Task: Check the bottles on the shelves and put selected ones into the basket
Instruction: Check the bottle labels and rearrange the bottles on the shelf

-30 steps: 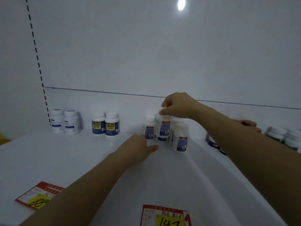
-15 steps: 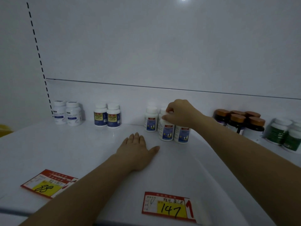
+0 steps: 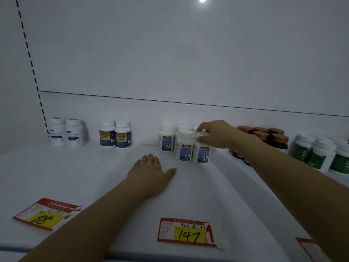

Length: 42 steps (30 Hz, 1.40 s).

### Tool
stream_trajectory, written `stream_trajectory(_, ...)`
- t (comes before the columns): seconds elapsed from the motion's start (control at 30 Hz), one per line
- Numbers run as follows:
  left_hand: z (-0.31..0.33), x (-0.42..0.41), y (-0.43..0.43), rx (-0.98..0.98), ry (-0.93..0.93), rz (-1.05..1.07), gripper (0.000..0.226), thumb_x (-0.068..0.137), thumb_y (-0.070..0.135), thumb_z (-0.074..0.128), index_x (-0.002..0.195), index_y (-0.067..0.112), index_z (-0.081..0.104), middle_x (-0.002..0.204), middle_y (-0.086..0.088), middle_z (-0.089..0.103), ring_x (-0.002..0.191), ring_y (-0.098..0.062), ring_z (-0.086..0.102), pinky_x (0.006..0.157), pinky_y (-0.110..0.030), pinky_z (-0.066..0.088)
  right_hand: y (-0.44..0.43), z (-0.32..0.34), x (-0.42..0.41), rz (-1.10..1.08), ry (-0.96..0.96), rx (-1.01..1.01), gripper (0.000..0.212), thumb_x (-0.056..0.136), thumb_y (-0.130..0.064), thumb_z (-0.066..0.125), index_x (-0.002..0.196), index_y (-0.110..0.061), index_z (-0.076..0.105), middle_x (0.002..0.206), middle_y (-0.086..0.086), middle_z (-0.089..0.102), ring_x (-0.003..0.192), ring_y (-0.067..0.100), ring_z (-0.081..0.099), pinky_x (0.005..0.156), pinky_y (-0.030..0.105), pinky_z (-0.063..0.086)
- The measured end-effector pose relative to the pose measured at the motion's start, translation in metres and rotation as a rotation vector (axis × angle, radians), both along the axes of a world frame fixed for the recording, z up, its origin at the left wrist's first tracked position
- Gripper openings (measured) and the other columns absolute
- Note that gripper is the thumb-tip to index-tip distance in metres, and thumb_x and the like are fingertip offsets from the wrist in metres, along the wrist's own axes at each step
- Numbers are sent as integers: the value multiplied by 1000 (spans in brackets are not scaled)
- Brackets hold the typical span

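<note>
Several white bottles with blue and red labels stand in a cluster at the back of the white shelf [image 3: 75, 173]. My right hand [image 3: 217, 134] reaches over them and pinches the cap of the rightmost front bottle [image 3: 201, 153], which stands upright on the shelf. A matching bottle [image 3: 184, 146] stands just to its left, and another bottle [image 3: 166, 138] further left. My left hand [image 3: 151, 174] lies flat, palm down, fingers together, on the shelf in front of the cluster. No basket is in view.
Two dark-blue-labelled bottles [image 3: 115, 135] and two white bottles [image 3: 67, 132] stand at the back left. Brown-capped dark bottles [image 3: 272, 136] and green-labelled bottles [image 3: 321, 154] stand at the right. Price tags "147" [image 3: 187, 233] and "88" [image 3: 45, 214] lie near the front edge.
My right hand has lowered a bottle from above the cluster down onto the shelf and now grips the rightmost bottle's cap. My left hand has flattened onto the shelf.
</note>
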<state>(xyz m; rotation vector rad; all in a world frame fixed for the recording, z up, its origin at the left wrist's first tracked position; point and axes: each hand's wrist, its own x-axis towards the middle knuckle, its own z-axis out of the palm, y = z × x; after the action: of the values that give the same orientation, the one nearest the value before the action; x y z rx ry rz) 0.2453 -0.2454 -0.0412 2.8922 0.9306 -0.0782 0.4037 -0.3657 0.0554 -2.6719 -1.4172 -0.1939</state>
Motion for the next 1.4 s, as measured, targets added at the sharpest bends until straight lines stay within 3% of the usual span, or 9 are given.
stream_trajectory(0.3, 3, 1, 1, -24, -18, 4, 85, 92, 66, 12, 150, 6, -3, 158, -13, -5, 146, -25, -1, 119, -37, 2, -6, 16, -5, 4, 19, 88, 41, 93, -32, 56, 130, -15, 56, 133, 7, 55, 121, 22, 50, 91, 24, 37)
stream_trajectory(0.47, 20, 4, -2, -130, -288, -42, 94, 86, 58, 52, 151, 8, 4, 159, -9, 6, 145, -22, 13, 116, -34, 18, -15, 61, -16, 58, 13, 234, 42, 91, -36, 59, 127, -14, 60, 131, 6, 58, 121, 21, 51, 91, 24, 36)
stream_trajectory(0.57, 42, 8, -11, -356, -669, -165, 62, 78, 42, 71, 125, 13, 43, 128, 6, 51, 117, -14, 51, 93, -29, 43, -17, 82, -23, 106, 43, 330, 40, 91, -39, 58, 123, -15, 63, 126, 3, 61, 111, 17, 55, 89, 24, 38)
stream_trajectory(0.6, 52, 8, -16, -466, -755, -170, 50, 78, 36, 73, 113, 17, 44, 115, 11, 54, 104, -9, 54, 84, -26, 43, -18, 87, -25, 125, 68, 368, 38, 91, -39, 58, 120, -15, 65, 122, 2, 63, 105, 15, 56, 88, 24, 41)
stream_trajectory(0.73, 83, 10, -28, -899, -872, -203, 36, 80, 23, 72, 109, 24, 51, 107, 6, 63, 83, -3, 60, 66, -19, 45, -17, 91, -32, 191, 208, 440, 33, 90, -38, 60, 109, -13, 71, 108, 0, 70, 97, 15, 65, 89, 32, 54)
stream_trajectory(0.8, 86, 10, -31, -890, -871, -236, 24, 79, 21, 73, 98, 26, 59, 105, 1, 69, 84, -6, 64, 70, -22, 49, -16, 87, -32, 209, 283, 451, 34, 89, -39, 62, 105, -12, 72, 103, 0, 71, 92, 15, 68, 84, 32, 57)
stream_trajectory(0.93, 76, 7, -34, -904, -844, -222, 27, 77, 19, 75, 103, 20, 66, 102, -1, 72, 95, -18, 67, 93, -37, 51, -19, 77, -28, 175, 377, 439, 37, 88, -42, 63, 96, -7, 73, 96, 6, 73, 89, 19, 70, 83, 32, 58)
stream_trajectory(1.2, 64, 7, -41, -936, -843, -234, 13, 76, 25, 75, 82, 29, 63, 89, 6, 70, 88, -13, 67, 76, -20, 53, -28, 62, -26, 99, 475, 411, 42, 90, -43, 60, 101, -3, 71, 95, 7, 74, 84, 19, 72, 81, 27, 57)
stream_trajectory(1.4, 64, 8, -42, -927, -849, -235, 15, 74, 26, 76, 83, 28, 65, 93, 0, 72, 94, -19, 68, 88, -29, 54, -29, 63, -27, 102, 468, 413, 41, 90, -43, 59, 101, -4, 71, 95, 7, 74, 85, 19, 72, 83, 28, 57)
